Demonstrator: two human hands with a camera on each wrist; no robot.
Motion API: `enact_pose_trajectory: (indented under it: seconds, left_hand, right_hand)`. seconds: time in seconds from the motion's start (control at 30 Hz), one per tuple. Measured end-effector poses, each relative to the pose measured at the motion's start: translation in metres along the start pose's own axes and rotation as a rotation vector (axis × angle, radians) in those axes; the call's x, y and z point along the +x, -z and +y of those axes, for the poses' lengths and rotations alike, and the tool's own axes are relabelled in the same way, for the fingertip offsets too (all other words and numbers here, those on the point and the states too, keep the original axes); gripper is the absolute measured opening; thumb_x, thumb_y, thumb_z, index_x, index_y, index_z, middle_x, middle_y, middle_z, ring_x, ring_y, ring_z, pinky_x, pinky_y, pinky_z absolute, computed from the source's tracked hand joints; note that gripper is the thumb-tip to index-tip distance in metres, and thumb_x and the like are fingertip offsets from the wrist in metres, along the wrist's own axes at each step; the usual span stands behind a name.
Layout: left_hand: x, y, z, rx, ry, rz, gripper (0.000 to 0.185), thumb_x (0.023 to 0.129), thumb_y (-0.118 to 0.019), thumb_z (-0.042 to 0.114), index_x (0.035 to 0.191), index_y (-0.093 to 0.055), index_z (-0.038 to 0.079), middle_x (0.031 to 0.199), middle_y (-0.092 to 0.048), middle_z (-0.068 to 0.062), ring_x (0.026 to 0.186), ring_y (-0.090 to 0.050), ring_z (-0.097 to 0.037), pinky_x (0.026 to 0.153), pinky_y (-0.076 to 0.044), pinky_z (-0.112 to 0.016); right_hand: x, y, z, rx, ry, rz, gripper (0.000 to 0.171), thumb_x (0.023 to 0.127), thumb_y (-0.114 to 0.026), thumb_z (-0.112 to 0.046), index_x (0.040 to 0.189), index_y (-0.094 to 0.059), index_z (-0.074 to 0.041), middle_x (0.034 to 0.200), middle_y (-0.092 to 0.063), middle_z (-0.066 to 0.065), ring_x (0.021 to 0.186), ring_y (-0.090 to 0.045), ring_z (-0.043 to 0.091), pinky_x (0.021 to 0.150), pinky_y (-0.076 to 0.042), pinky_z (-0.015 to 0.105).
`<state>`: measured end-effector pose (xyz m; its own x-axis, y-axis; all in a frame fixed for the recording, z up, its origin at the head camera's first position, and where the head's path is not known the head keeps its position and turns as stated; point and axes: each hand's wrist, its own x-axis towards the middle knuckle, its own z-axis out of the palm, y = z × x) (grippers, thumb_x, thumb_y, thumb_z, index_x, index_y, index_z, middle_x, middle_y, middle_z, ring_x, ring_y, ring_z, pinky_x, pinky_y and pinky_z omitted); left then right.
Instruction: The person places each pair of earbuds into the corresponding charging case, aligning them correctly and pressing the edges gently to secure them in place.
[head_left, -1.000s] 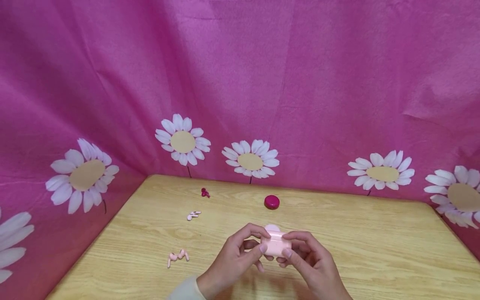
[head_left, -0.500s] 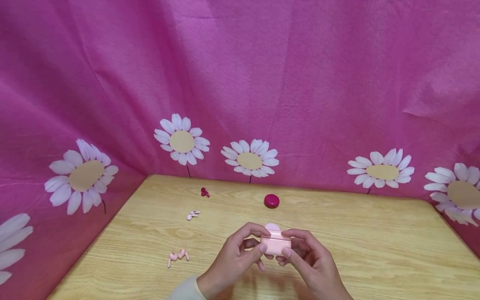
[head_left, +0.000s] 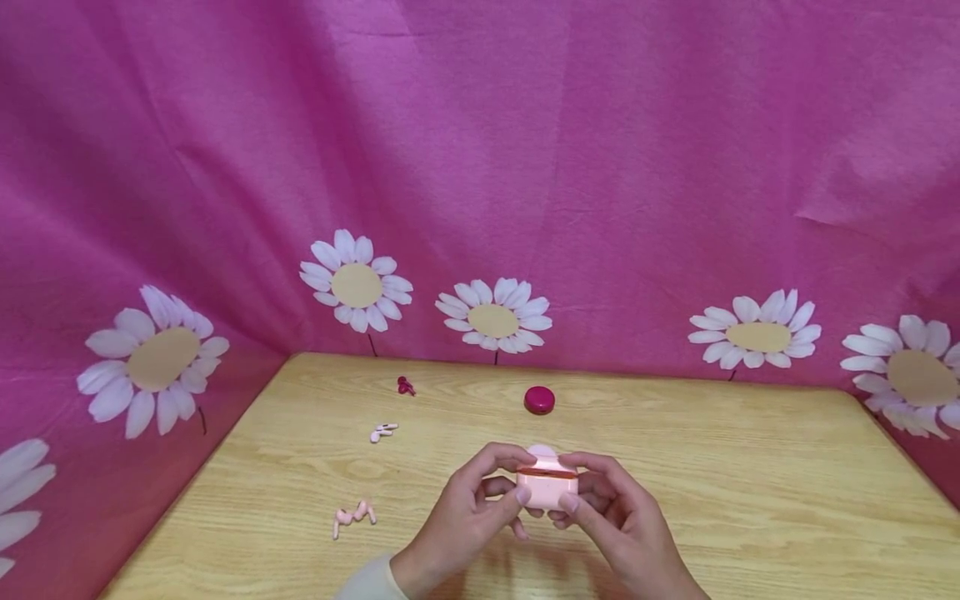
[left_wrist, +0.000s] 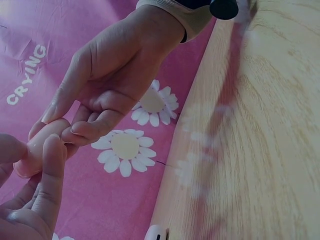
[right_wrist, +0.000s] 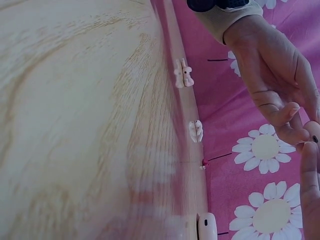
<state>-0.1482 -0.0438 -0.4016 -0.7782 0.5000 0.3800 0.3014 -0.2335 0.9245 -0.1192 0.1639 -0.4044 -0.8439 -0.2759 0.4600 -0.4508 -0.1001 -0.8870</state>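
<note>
Pink earbud case (head_left: pixel 547 486), lid cracked open, pinched between both hands: left hand (head_left: pixel 467 521) steadies it, right hand (head_left: pixel 618 523) grips it, above the wooden desk (head_left: pixel 750 467).

In the left wrist view, two hands meet at 9 o'clock on a small pink case (left_wrist: pixel 37 150). The left hand (left_wrist: pixel 107 87) reaches down from 12 o'clock, its fingers curled on the case's upper side. The right hand (left_wrist: pixel 30 200) comes up from 7 o'clock, its finger pressed against the case. The table (left_wrist: pixel 260 140) fills the right half. Behind hangs pink cloth (left_wrist: pixel 30 45) printed with daisies (left_wrist: pixel 125 147).
</note>
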Motion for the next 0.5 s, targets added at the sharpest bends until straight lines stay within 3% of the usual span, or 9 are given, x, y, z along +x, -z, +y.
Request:
enact_pose_trajectory:
  seconds: [0.27,0.5]
  left_hand:
    - [-0.0003,0.0014,0.0003,-0.007,-0.007,-0.011,0.032,0.096,-0.056,0.003,0.128,-0.05,0.003,0.131,-0.049,-0.02,0.085,-0.065,-0.016,0.06,-0.057,-0.037]
    - [0.0005,0.0005,0.0007,-0.002,0.007,-0.005,0.035,0.096,-0.057,0.005,0.13,-0.05,0.007,0.119,-0.052,-0.02,0.083,-0.064,-0.015,0.06,-0.057,-0.038]
  right_hand:
    - [0.0004,-0.0002,-0.0008,0.002,0.005,-0.003,0.04,0.093,-0.054,0.009,0.132,-0.044,0.005,0.097,-0.067,0.018,0.082,-0.069,0.028,0.07,-0.057,0.04]
    - [0.0003,0.0,-0.0009,0.011,0.027,-0.003,0.043,0.092,-0.053,0.011,0.134,-0.042,0.007,0.097,-0.067,0.018,0.08,-0.07,0.027,0.071,-0.057,0.039]
